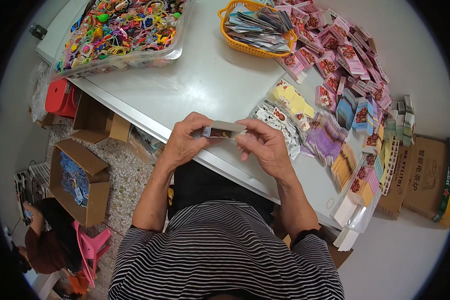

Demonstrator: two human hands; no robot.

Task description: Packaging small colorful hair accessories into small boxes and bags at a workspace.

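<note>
Over the near edge of the white table I hold a small carton, its opening facing me and something dark and reddish inside. My left hand is closed on its left end, thumb below and fingers above. At the other end, the index finger and thumb of my right hand pinch the carton by its right edge. Just right of that hand lie a pile of white printed cards or stickers and some yellow sheets. What the carton holds is too small to make out.
A clear bin of colourful trinkets stands far left; a yellow basket of flat packets is at the back. Pink cartons are heaped far right, near purple card stacks. Cardboard boxes stand on the floor; another person sits lower left.
</note>
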